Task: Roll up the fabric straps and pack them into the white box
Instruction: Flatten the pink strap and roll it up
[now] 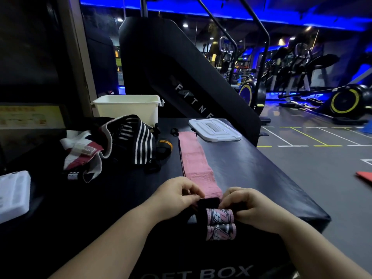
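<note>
A pink fabric strap lies stretched out along the black padded box top, running away from me. Its near end is black with a pink printed patch. My left hand pinches the left side of that near end. My right hand pinches the right side, fingers curled over the fold. The white box stands open at the far left of the surface. A heap of black-and-white striped straps and a red-and-white strap lies between the box and me.
The white box's lid lies flat at the far right of the surface, by the strap's far end. A white plastic tray sits at the left edge. A large black fitness machine rises behind; grey gym floor drops off to the right.
</note>
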{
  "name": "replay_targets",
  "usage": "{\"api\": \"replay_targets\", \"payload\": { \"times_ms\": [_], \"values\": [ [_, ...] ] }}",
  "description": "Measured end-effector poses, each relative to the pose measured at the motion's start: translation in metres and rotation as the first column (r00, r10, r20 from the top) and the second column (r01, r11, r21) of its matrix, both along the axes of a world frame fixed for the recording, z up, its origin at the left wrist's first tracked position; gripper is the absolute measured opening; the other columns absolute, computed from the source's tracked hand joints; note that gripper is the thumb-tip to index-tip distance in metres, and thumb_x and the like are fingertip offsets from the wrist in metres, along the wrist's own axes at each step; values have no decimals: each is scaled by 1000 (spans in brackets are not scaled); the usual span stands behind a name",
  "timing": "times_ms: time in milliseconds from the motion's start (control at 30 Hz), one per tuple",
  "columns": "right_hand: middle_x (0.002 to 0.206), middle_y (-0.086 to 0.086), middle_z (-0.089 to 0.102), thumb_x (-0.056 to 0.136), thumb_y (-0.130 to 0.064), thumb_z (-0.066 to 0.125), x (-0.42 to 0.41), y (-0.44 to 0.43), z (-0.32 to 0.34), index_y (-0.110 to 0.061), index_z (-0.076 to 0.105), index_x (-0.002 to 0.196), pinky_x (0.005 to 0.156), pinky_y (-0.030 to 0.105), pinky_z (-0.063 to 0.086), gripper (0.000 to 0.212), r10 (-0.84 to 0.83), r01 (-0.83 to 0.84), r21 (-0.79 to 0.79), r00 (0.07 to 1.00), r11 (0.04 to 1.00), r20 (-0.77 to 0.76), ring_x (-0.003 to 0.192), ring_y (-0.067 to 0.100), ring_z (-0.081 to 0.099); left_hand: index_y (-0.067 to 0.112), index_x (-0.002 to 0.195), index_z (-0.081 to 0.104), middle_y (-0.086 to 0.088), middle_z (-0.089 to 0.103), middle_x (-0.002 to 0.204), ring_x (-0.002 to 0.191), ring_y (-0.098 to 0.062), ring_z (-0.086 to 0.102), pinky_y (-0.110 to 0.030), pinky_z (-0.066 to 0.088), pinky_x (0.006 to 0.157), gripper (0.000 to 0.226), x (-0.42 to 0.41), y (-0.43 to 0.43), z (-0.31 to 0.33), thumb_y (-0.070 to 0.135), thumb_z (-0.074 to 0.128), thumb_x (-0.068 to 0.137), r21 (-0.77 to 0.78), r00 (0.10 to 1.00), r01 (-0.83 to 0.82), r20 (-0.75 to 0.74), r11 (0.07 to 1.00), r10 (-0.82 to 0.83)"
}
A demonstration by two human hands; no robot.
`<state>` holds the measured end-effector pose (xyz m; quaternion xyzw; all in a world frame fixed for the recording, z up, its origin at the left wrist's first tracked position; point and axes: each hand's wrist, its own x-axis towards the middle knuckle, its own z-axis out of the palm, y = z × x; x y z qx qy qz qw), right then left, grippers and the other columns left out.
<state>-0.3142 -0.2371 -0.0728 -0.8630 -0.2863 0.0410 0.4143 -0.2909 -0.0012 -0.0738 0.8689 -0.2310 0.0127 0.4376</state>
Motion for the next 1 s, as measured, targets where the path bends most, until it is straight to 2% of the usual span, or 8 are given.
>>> {"api": "replay_targets", "payload": {
  "times_ms": [100, 200, 300, 433, 600, 800, 867, 1000],
  "values": [
    [96, -16, 68, 65, -7, 57, -8, -1, 3, -47, 71, 85, 86, 25, 48, 47, 18, -19, -19, 999, 1000, -50, 93, 9, 65, 35, 79, 72, 8, 59, 82, 69, 1, 50, -12, 43, 69, 25, -8, -1, 0, 11, 73, 83, 17, 999, 38, -5, 999, -37],
    [102, -7, 69, 58, -25, 49, -15, -4, 8, -36, 73, 94, 92, 33, 48, 45, 64, -65, 1, 991, 998, -121, 99, 16, 64, 34, 82, 74, 7, 61, 88, 77, -5, 55, -14, 45, 75, 26, -15, -2, 0, 8, 73, 82, 19, 997, 71, 17, 997, -71],
    [103, -4, 69, 69, -35, 63, -20, -5, 11, -24, 74, 99, 90, 30, 47, 33, 99, -91, 62, 985, 994, -140, 99, 15, 63, 32, 83, 76, 6, 63, 92, 82, -6, 59, -16, 47, 79, 28, -20, -4, 2, 4, 71, 82, 14, 996, 93, 12, 996, -93],
    [95, -10, 66, 57, -68, 78, -28, 0, 9, -37, 72, 97, 80, 25, 48, 51, 17, -18, -8, 999, 1000, -30, 89, 8, 63, 24, 89, 77, 10, 65, 88, 84, -2, 62, -13, 47, 79, 21, -25, -3, 7, 5, 70, 84, 52, 988, 155, -15, 986, -155],
    [81, -2, 67, 58, -50, 79, -35, 8, 4, -42, 71, 87, 67, 34, 50, 31, -95, 93, 45, 995, 995, 39, 71, 10, 61, 19, 97, 76, 12, 67, 88, 91, -2, 63, -21, 50, 88, 19, -33, -2, 13, 7, 64, 89, 117, 976, 212, -74, 970, -204],
    [78, 8, 67, 61, -46, 78, -42, 11, 2, -40, 70, 93, 67, 39, 50, 33, -143, 138, 95, 989, 986, 38, 67, 14, 56, 22, 97, 76, 7, 73, 94, 94, -6, 64, -25, 48, 91, 34, -38, -5, 22, 32, 50, 76, 17, 942, 185, -288, 983, -173],
    [77, 11, 66, 62, -45, 79, -43, 11, 0, -38, 68, 95, 68, 42, 51, 35, -162, 157, 96, 986, 983, 45, 65, 20, 57, 25, 98, 74, 8, 73, 94, 93, -5, 65, -28, 49, 93, 26, -38, -7, 21, 40, 60, 83, 67, 952, 205, -246, 976, -183],
    [67, 3, 64, 63, -45, 79, -48, 10, -1, -37, 61, 97, 59, 37, 47, 39, -184, 182, 46, 982, 982, 44, 58, 16, 54, 29, 105, 70, 15, 66, 82, 77, 2, 58, -26, 50, 84, 17, -38, -11, 16, 30, 69, 87, 155, 970, 202, -166, 967, -176]
  ]
}}
